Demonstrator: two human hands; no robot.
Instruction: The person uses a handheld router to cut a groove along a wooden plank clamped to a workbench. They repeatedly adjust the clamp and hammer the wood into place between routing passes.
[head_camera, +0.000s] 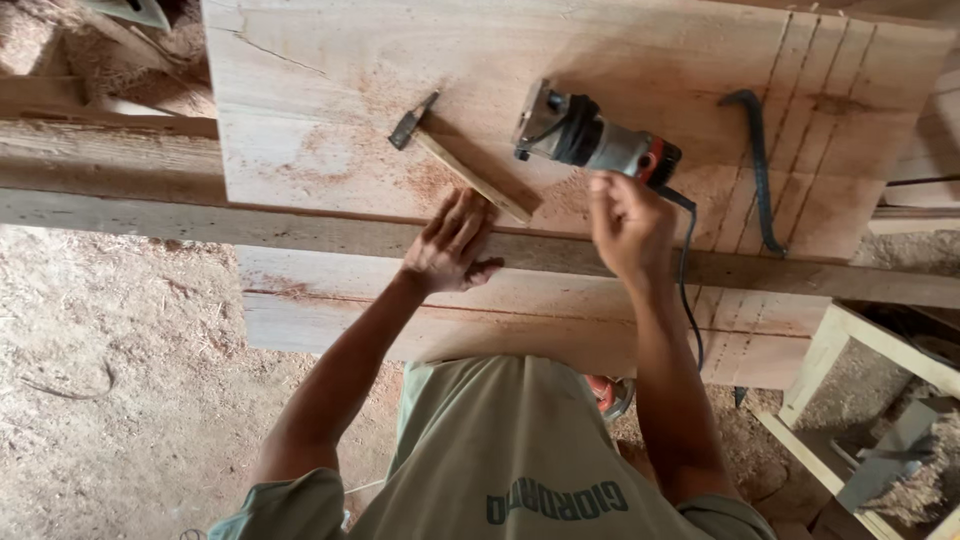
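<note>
A hammer (455, 160) with a wooden handle and dark head lies on a wide pale wooden board (330, 110). My left hand (450, 245) rests flat with fingers spread, its fingertips touching the handle's near end. A small grey and black electric router (590, 140) with a red end lies on its side on the board. My right hand (628, 222) hovers just below the router's rear end, fingers loosely curled, holding nothing. The router's black cord (686, 270) runs down past my right wrist.
A dark curved metal bar (757, 160) lies on the board at right, across several pencil lines. A long wooden beam (200, 222) crosses under the board. Sawdust covers the floor (120, 380). A pale wooden frame (850, 340) stands at lower right.
</note>
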